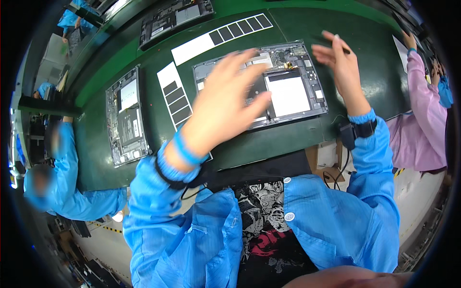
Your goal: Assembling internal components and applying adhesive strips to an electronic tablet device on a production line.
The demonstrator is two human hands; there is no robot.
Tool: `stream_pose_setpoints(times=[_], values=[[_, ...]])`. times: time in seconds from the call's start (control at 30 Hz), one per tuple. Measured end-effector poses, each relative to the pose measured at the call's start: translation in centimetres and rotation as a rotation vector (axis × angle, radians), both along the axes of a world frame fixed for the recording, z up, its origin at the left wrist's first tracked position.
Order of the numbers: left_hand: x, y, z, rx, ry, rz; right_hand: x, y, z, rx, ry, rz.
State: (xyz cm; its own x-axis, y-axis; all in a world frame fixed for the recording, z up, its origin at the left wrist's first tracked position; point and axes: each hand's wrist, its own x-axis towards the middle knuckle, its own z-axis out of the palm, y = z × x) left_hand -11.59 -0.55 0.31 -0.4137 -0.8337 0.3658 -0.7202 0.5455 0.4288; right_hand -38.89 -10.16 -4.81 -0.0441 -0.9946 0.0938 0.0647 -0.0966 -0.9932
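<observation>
An opened tablet-like device (pixel 314 103) lies in front of me, its circuit boards and white-and-black battery area exposed. My left hand (pixel 225 101) hovers over its left part, fingers spread and slightly blurred, with nothing visible in them; it hides much of that side. Just past the device's right edge, my right hand (pixel 342 69) is raised with its fingers partly bent. A thin dark stick-like tool (pixel 346 51) pokes out by its fingers; its exact kind cannot be made out. Both wrists wear bands, the right one with a black strap (pixel 360 130).
White strips with black rectangular pads lie behind (pixel 192 50) and left of the device (pixel 168 77). A second opened device (pixel 128 115) sits at left, a third (pixel 175 21) at the back. Co-workers in blue (pixel 67 158) and pink (pixel 425 105) flank the green table (pixel 177 144).
</observation>
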Motion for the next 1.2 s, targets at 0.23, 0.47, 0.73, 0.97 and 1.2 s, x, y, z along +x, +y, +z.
stream_pose_setpoints(times=[0.23,0.47,0.73,0.97,1.2], values=[[5.9,8.5,-1.3,0.79,0.821,0.224,2.1,7.6,-0.4,-0.036,0.589,0.119],[6.6,2.7,2.8,0.741,1.027,-0.026,-0.3,5.6,2.0,-0.03,-0.435,-0.013],[26.3,-17.9,1.7,0.74,0.52,0.875,-2.8,0.8,2.2,-0.065,-0.536,-0.181],[31.2,-24.1,-2.7,1.028,0.637,0.924,-5.0,-0.8,1.1,-0.081,-0.479,-0.303],[32.8,-20.2,6.3,0.575,1.298,0.598,3.7,-10.1,2.7,-0.116,-0.476,-0.247]])
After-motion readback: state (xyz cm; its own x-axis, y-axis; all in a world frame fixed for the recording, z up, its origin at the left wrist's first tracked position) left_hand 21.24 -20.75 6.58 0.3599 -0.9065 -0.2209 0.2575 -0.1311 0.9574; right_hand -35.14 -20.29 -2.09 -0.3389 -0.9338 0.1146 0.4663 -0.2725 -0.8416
